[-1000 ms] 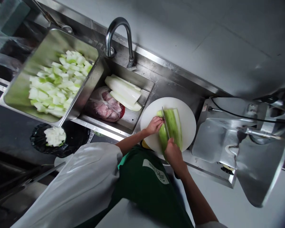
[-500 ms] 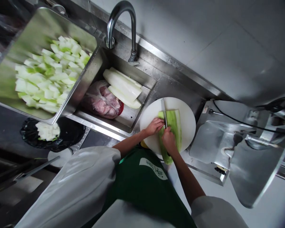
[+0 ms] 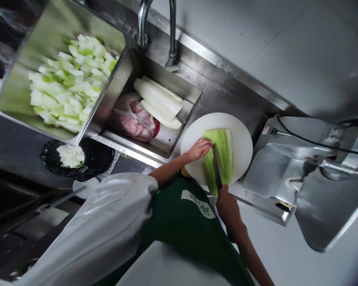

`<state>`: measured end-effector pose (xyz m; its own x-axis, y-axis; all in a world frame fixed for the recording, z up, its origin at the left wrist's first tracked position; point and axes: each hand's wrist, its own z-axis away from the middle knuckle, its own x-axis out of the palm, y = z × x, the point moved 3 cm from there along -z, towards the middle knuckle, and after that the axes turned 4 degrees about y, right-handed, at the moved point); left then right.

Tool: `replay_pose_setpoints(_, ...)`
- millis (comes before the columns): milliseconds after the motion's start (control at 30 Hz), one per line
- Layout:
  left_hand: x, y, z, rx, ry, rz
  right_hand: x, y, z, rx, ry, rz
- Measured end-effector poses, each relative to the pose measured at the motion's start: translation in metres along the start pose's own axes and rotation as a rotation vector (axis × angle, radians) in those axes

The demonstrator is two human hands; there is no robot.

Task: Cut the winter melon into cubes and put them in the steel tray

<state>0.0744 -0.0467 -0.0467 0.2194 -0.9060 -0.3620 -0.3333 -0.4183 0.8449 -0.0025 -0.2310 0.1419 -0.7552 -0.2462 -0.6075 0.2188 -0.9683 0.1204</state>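
On a round white cutting board (image 3: 191, 133) lie long pale-green lengths of peeled gourd (image 3: 226, 153), side by side. My left hand (image 3: 200, 148) has its fingers bent together against the left edge of the gourd, near its upper end. A knife (image 3: 217, 169) is in my right hand (image 3: 227, 201), fingers wrapped round the handle at the near edge of the board. Its blade points up and away along the gourd, with the tip close to my left fingertips. The handle is mostly hidden by my fist.
Left of the board, a sink (image 3: 193, 93) holds pale gourd halves (image 3: 158, 97) and bagged meat (image 3: 135, 121). A steel pan (image 3: 14, 95) of gourd chunks (image 3: 68, 87) rests across it, under the tap (image 3: 172, 39). A black-lined bin (image 3: 100, 161) stands below; a metal slicing machine (image 3: 265, 167) is at right.
My right hand has drawn the knife back toward me, down along the gourd. My left hand stays by the gourd's upper left edge. The whole view has shifted slightly.
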Motion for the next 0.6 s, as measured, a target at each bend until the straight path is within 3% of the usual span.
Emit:
replay_pose_setpoints(133, -0.001, 0.000, 0.000, -0.013, -0.014, -0.012, 0.027, 0.013, 0.014, 0.035, -0.028, -0.037)
replay_pose_setpoints(433, -0.002, -0.001, -0.001, -0.033, 0.016, -0.016, 0.066, 0.006, -0.059, -0.016, 0.112, -0.032)
replay_pose_setpoints(600, 0.001, -0.003, 0.000, -0.031, 0.000, -0.055, 0.071, 0.010, -0.065, -0.010, 0.124, -0.061)
